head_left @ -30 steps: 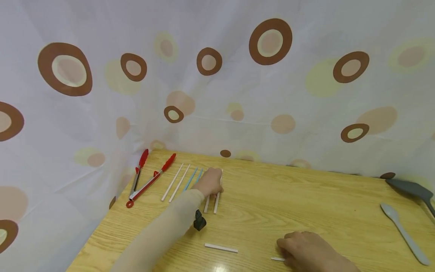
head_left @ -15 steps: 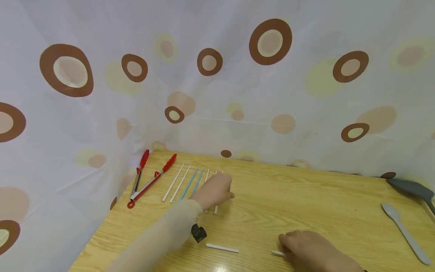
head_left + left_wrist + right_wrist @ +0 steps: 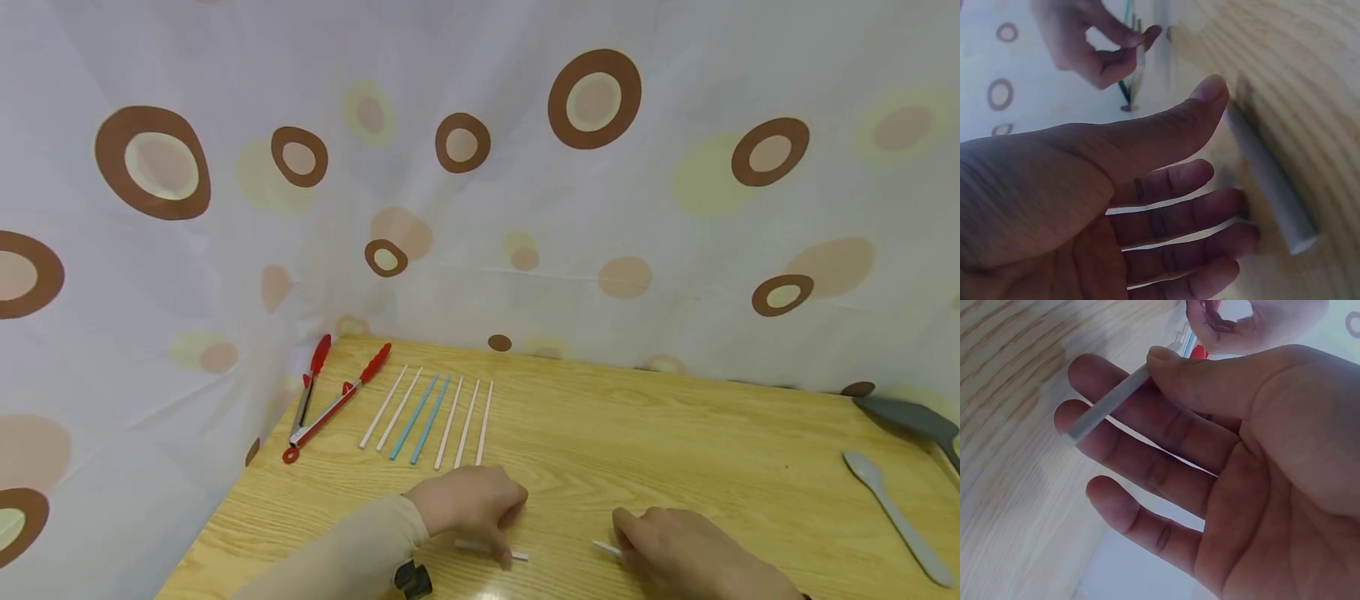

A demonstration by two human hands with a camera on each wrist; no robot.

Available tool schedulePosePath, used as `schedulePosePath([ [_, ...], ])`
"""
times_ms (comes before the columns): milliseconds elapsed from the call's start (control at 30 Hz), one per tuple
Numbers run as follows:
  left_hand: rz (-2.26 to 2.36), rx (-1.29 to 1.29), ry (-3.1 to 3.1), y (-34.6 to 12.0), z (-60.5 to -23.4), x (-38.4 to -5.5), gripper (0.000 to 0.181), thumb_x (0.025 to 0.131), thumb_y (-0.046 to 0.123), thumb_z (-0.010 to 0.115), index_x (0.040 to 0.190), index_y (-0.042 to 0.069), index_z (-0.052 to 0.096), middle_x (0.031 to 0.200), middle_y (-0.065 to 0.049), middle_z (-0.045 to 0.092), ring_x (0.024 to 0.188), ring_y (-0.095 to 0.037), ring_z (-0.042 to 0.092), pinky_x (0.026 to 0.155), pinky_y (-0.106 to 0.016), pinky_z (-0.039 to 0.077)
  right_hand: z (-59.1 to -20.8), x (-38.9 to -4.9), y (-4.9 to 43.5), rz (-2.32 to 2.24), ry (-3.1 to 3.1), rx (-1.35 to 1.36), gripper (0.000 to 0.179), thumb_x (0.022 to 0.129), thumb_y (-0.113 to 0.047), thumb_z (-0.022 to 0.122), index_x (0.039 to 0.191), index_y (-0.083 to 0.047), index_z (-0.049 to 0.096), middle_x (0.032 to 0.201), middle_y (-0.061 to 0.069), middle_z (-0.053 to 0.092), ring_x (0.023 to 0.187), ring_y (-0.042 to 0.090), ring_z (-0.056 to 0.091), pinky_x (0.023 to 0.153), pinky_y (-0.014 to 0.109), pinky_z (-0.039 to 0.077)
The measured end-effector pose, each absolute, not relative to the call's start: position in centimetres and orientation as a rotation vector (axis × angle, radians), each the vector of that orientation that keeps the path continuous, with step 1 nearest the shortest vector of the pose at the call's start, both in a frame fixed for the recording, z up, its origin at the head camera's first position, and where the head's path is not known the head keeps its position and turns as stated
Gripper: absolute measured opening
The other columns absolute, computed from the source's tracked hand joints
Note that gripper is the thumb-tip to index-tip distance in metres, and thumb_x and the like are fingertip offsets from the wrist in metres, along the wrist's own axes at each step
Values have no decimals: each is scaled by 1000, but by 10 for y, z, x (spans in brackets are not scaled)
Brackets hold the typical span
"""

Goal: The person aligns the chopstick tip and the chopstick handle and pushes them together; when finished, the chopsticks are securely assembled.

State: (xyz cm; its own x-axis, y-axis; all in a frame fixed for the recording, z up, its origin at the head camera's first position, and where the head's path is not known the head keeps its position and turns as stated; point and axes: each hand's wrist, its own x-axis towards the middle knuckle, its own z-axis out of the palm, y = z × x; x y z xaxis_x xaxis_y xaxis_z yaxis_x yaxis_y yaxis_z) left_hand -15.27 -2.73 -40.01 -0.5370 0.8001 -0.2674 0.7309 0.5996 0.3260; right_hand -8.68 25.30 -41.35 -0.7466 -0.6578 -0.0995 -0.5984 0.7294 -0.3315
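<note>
On the near part of the table lies a short white stick (image 3: 520, 556), partly hidden in the head view by my left hand (image 3: 474, 507). In the left wrist view the thumb tip (image 3: 1211, 89) is right at the far end of this stick (image 3: 1275, 178), and the loosely bent fingers hold nothing. To its right, my right hand (image 3: 686, 546) pinches another short white stick (image 3: 607, 548). The right wrist view shows that stick (image 3: 1110, 403) under the thumb, lying across the fingers, with one end sticking out past them.
Behind my left hand several chopsticks lie side by side, white ones (image 3: 384, 407) and blue ones (image 3: 415, 417). Red-tipped tongs (image 3: 330, 410) stand spread at the far left. A grey spoon (image 3: 892, 508) and a dark spatula (image 3: 911, 418) lie at the right. A patterned curtain (image 3: 525, 208) borders the table.
My left hand has drawn back from the row of chopsticks, toward me, and is now over the short stick. My right hand stays in place, the stick in it turning slightly.
</note>
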Motion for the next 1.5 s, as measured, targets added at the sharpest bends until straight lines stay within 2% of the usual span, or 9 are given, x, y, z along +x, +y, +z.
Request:
schedulePosePath([
  [133, 115, 1251, 2471, -24, -406, -145, 32, 73, 33, 89, 74, 20, 59, 66, 16, 50, 58, 1, 46, 51, -15, 40, -413, -87, 251, -405, 2704, -974, 21, 95, -14, 67, 88, -22, 50, 64, -17, 37, 52, 1, 36, 49, 22, 36],
  [367, 66, 1327, 2473, -23, -406, -142, 27, 84, 25, 81, 69, 23, 59, 63, 17, 49, 56, 2, 46, 51, -15, 38, -413, -88, 251, -403, 2724, -993, 17, 96, -16, 65, 94, -19, 48, 65, -15, 37, 53, 1, 37, 49, 23, 36],
  [600, 170, 1295, 2480, -25, -394, -150, 13, 97, 16, 66, 87, 19, 57, 71, 12, 51, 59, -2, 46, 53, -17, 40, -411, -94, 252, -569, 2818, -1255, 27, 90, -4, 69, 98, -19, 48, 67, -22, 36, 56, -4, 34, 51, 17, 35],
  [733, 282, 1316, 2504, -23, -388, -157, 9, 98, 18, 64, 93, 19, 58, 70, 14, 52, 56, -1, 45, 51, -17, 39, -409, -100, 250, -626, 2939, -1425, 34, 82, 3, 75, 100, -15, 53, 69, -21, 46, 57, -7, 38, 49, 13, 35],
  [833, 377, 1357, 2528, -22, -384, -161, 2, 98, 19, 65, 98, 19, 63, 70, 16, 53, 54, 0, 44, 49, -15, 39, -406, -105, 248, -641, 2986, -1455, 37, 78, 8, 76, 101, -13, 57, 72, -18, 53, 59, -7, 44, 49, 12, 37],
  [1033, 545, 1417, 2590, -19, -382, -169, 12, 99, 19, 63, 108, 17, 70, 83, 14, 64, 62, 3, 49, 55, -13, 41, -397, -111, 244, -631, 3043, -1431, 47, 71, 15, 79, 101, -15, 59, 77, -17, 55, 63, -6, 49, 49, 15, 41],
  [1167, 608, 1429, 2590, -18, -382, -170, 14, 100, 20, 61, 111, 17, 70, 87, 12, 66, 63, 2, 50, 55, -13, 42, -393, -110, 241, -619, 3077, -1395, 47, 73, 12, 79, 103, -17, 58, 77, -18, 54, 61, -5, 47, 47, 15, 38],
  [1367, 653, 1487, 2582, -14, -382, -170, 15, 100, 20, 60, 112, 17, 69, 88, 12, 66, 68, 7, 51, 58, -11, 42, -392, -109, 238, -616, 3129, -1381, 44, 76, 5, 80, 104, -20, 57, 74, -20, 48, 54, -5, 34, 44, 13, 31],
  [1500, 666, 1508, 2587, -13, -382, -169, 16, 101, 20, 60, 113, 17, 69, 89, 11, 66, 67, 7, 51, 58, -11, 42, -390, -109, 237, -605, 3141, -1359, 44, 76, 5, 80, 103, -20, 57, 74, -20, 49, 54, -5, 34, 44, 14, 32],
])
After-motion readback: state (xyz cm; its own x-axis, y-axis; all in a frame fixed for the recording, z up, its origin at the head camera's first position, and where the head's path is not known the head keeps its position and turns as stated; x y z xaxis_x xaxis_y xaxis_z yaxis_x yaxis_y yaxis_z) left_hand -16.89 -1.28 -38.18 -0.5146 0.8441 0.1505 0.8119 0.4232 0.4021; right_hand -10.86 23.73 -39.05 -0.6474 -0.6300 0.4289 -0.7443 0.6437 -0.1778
